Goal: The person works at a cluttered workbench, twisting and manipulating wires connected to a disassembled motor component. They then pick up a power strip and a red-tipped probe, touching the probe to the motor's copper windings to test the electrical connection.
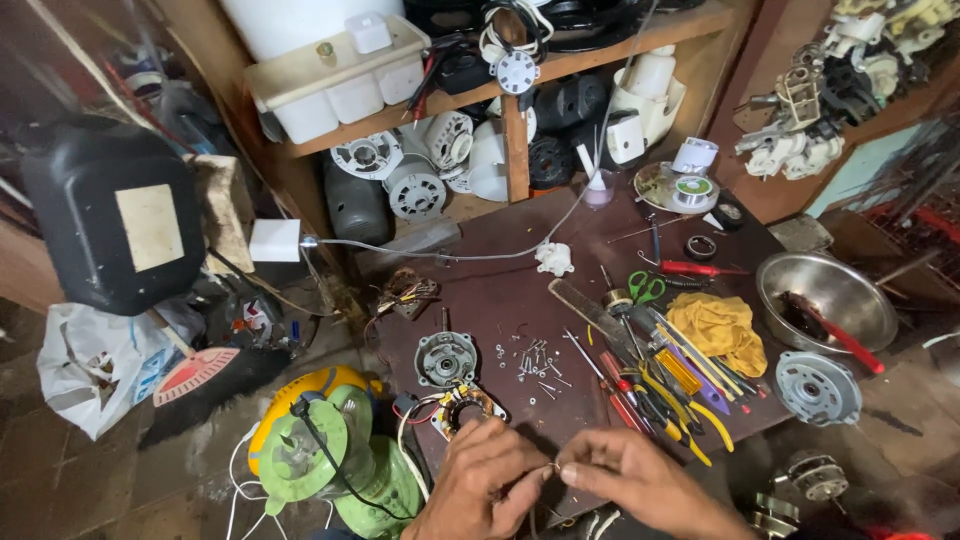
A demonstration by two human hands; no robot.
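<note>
My left hand (487, 480) and my right hand (628, 478) meet at the near edge of a low brown worktable (500, 290). Their fingertips pinch a thin wire (553, 467) between them. Just beyond my left hand lies a motor stator with copper windings and coloured leads (462, 408). A round grey motor end cover with a shaft (445, 358) sits behind it. Small screws and nuts (532, 360) are scattered past my fingers.
Screwdrivers and pliers (655, 385) lie right of centre beside a yellow cloth (722, 327), green scissors (645, 288) and a steel bowl (826, 297). A grey end cover (818, 388) sits at the right edge. A green-yellow fan body (315, 445) stands left. Shelves hold motor parts (415, 170).
</note>
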